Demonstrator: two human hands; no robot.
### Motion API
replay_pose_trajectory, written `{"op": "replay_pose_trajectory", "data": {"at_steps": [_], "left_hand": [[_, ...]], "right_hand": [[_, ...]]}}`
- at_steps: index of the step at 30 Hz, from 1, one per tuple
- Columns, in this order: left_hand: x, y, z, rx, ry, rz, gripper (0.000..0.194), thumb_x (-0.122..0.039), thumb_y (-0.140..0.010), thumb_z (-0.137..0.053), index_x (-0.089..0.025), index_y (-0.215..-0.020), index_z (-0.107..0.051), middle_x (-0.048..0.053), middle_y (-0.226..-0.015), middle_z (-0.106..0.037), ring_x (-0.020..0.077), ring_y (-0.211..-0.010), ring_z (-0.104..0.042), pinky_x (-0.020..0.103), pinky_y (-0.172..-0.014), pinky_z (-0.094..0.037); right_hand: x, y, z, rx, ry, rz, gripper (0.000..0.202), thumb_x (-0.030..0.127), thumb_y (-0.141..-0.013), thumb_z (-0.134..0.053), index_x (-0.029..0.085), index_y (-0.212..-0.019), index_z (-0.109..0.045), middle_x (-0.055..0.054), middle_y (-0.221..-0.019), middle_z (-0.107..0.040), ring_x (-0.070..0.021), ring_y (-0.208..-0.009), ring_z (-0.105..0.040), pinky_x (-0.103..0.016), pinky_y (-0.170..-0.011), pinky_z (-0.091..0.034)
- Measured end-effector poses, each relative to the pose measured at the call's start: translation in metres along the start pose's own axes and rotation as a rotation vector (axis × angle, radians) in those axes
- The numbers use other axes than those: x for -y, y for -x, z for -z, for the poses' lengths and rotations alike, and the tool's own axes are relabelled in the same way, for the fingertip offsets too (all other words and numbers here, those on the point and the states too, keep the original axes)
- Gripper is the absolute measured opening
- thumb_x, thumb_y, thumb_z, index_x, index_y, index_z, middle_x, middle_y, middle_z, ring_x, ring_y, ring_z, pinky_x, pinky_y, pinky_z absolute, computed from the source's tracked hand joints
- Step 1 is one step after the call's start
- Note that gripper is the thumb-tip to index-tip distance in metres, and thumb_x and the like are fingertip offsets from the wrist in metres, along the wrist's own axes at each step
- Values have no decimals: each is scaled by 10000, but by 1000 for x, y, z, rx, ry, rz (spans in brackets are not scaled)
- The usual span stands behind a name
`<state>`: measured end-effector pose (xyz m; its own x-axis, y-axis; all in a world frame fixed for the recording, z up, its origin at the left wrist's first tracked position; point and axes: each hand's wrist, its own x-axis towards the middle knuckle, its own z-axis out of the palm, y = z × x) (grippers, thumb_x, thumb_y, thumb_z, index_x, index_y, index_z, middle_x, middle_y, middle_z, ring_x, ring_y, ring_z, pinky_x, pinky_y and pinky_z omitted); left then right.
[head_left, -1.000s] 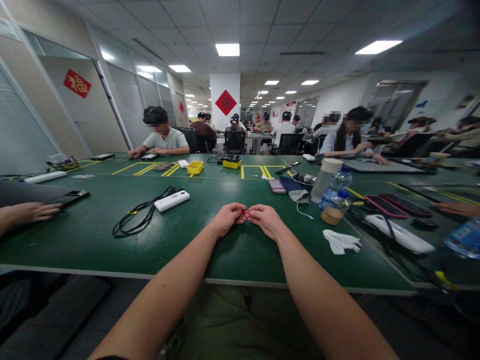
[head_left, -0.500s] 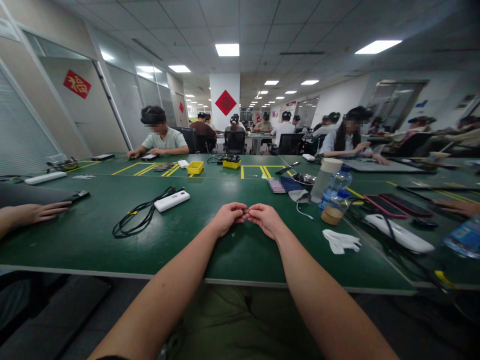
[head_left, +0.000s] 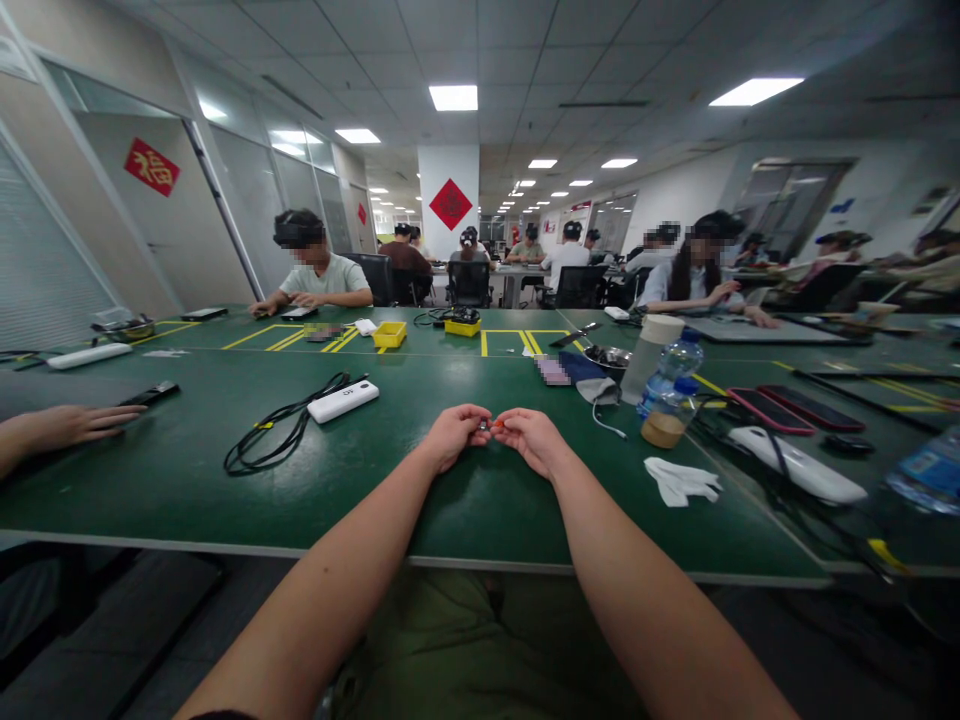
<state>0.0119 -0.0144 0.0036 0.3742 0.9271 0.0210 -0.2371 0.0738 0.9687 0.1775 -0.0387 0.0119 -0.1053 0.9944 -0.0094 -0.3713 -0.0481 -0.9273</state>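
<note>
Both hands meet over the green table (head_left: 300, 510), close to its front edge. My left hand (head_left: 454, 436) is closed in a pinch on a small dark and silvery piece (head_left: 484, 425), too small to name. My right hand (head_left: 528, 438) pinches a tiny orange piece (head_left: 499, 424) between thumb and fingers. The fingertips of the two hands are almost touching. Left of them lies a white power bank (head_left: 343, 402) beside a coiled black cable (head_left: 259, 455).
Right of my hands are a crumpled white tissue (head_left: 681, 482), a bottle with brown liquid (head_left: 666, 425), a white device (head_left: 799, 465) and red-edged phones (head_left: 769, 410). Yellow trays (head_left: 389, 335) stand farther back. Another person's hand (head_left: 82, 424) rests at the left.
The silvery piece at my left fingertips shows more clearly now. Both hands have kept nearly the same place. At the far right, another person's hand has left the view.
</note>
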Motion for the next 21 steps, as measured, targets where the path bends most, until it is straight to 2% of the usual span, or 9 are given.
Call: {"op": "replay_pose_trajectory", "data": {"at_steps": [4, 8, 14, 21], "left_hand": [[-2, 2, 0, 29, 16, -19, 192, -94, -786, -571, -97, -970, -627, 84, -765, -661, 101, -609, -633, 222, -616, -536], [-4, 4, -1, 30, -19, -24, 241, -50, -739, -604, -109, -971, -633, 72, -802, -666, 90, -624, -631, 210, -632, -529], [-3, 3, -2, 35, -14, -17, 208, -49, -776, -541, -109, -958, -620, 55, -695, -654, 82, -562, -611, 192, -579, -509], [-1, 1, 0, 21, 17, -22, 192, -41, -773, -522, -110, -929, -612, 49, -694, -641, 89, -566, -610, 202, -573, -508]], "right_hand": [[1, 1, 0, -1, 1, 18, 92, 50, -666, -610, 135, -701, -617, -75, -725, -686, -150, -673, -656, -277, -658, -540], [-1, 1, 1, 20, 11, 30, 98, 75, -652, -666, 135, -715, -621, -71, -742, -688, -143, -682, -658, -266, -671, -537], [-2, 2, 1, 26, 29, 32, 189, 129, -610, -756, 141, -736, -616, -31, -697, -666, -131, -651, -653, -257, -659, -535], [2, 2, 0, 63, -52, 10, 64, 168, -720, -664, 124, -719, -617, -81, -729, -683, -142, -673, -652, -265, -665, -539]]}}
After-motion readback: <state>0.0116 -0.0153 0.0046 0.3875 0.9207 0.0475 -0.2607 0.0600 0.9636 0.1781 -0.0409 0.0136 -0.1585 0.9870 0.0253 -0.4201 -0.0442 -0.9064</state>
